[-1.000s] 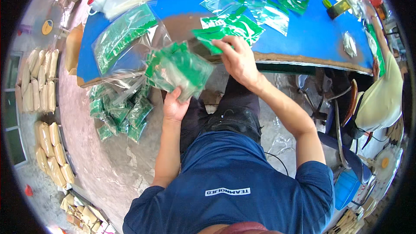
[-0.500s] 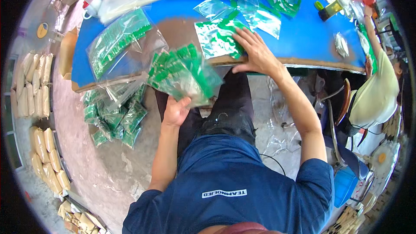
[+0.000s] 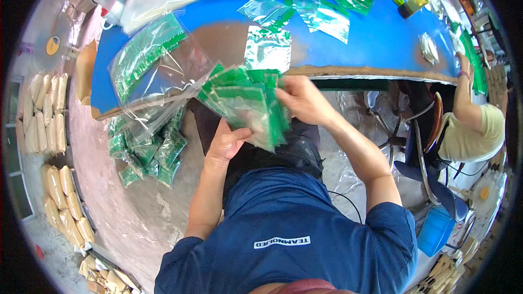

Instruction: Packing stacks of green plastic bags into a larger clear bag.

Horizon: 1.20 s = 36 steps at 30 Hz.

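My left hand [image 3: 226,142] holds a fanned stack of clear pouches with green tops [image 3: 245,100] from below, in front of my lap. From the right, my right hand [image 3: 302,99] grips the same stack at its upper edge. Just beyond it, a single clear pouch [image 3: 267,48] lies flat on the worn brown patch of the blue table [image 3: 376,43]. Several more green-topped pouches [image 3: 305,5] are scattered farther back on the table.
A large clear bag of green pouches [image 3: 147,57] hangs over the table's left edge. More bundles of them [image 3: 147,149] lie on the floor. Tan sacks [image 3: 46,130] line the left wall. Another person in a pale shirt [image 3: 471,125] sits at right, near a blue box [image 3: 436,228].
My right hand came back from the table to the stack. The stack now sits higher and more to the right, and a single pouch lies flat on the table's brown patch.
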Tool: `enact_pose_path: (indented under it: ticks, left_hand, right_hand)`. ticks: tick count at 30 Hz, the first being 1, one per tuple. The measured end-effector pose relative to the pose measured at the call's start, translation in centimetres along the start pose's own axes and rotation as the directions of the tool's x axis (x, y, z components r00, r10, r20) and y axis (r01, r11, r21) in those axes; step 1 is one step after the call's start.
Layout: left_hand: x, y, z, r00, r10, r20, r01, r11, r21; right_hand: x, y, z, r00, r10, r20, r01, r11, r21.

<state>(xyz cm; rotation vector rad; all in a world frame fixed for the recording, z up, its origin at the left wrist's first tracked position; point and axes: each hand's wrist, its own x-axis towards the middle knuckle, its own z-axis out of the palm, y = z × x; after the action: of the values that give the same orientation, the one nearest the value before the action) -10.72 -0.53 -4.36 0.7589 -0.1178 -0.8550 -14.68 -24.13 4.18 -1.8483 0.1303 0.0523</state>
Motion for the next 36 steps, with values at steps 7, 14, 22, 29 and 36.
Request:
enact_pose_path:
  ticks: [7,14,22,29,36]
  left_hand:
    - [-0.6,0.0,-2.3,0.977,0.142,-0.162,-0.164,0.978,-0.130]
    - [0.5,0.4,-2.2,0.972,-0.005,-0.237,-0.024,0.993,-0.117]
    - [-0.5,0.3,-3.3,0.988,-0.105,-0.116,0.054,0.926,-0.374]
    - [0.3,0.3,-1.6,0.996,-0.028,-0.079,-0.009,0.902,-0.431]
    - [-0.5,-0.2,-5.1,0.987,0.059,-0.152,-0.101,0.953,-0.287]
  right_hand:
    - [2.6,3.6,0.7,0.864,-0.471,-0.175,0.152,0.576,-0.803]
    - [2.5,5.9,1.6,0.780,-0.604,0.161,0.562,0.564,-0.605]
    - [3.9,3.7,0.6,0.715,-0.624,0.316,0.679,0.512,-0.526]
    - [17.4,4.7,0.7,0.704,-0.609,-0.366,-0.051,0.470,-0.881]
    - [8.3,2.9,2.2,0.879,-0.476,-0.003,0.456,0.844,-0.284]
